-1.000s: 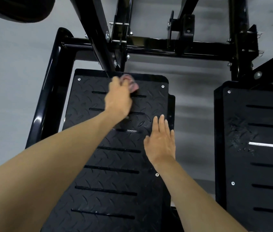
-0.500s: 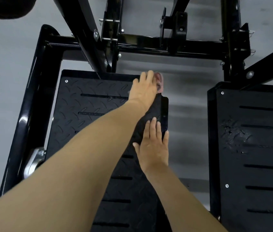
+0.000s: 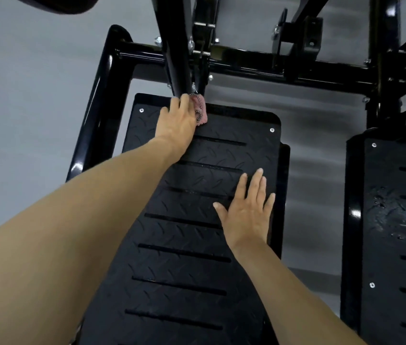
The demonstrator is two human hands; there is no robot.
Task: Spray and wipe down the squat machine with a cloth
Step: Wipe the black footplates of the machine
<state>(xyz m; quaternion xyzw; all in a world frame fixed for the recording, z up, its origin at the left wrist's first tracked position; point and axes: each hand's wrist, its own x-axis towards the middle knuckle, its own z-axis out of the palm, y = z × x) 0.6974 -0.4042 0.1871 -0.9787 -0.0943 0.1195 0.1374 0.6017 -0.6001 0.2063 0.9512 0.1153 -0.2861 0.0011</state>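
The squat machine's left foot plate (image 3: 221, 155) is black diamond-tread metal with long slots. My left hand (image 3: 178, 122) holds a small pink cloth (image 3: 201, 111) against the plate's far edge, just under a black upright post (image 3: 175, 46). Most of the cloth is hidden under my fingers. My right hand (image 3: 248, 212) lies flat with fingers spread on the right side of the same plate. No spray bottle is in view.
A second foot plate (image 3: 396, 220) stands to the right, with wet droplets on its surface. A black crossbar (image 3: 259, 68) and a curved frame tube (image 3: 102, 95) ring the far and left sides. Grey floor (image 3: 35, 108) lies around and between the plates.
My left hand has swept the cloth from the plate's far right corner back left to the base of the post. My right hand stays flat on the plate.
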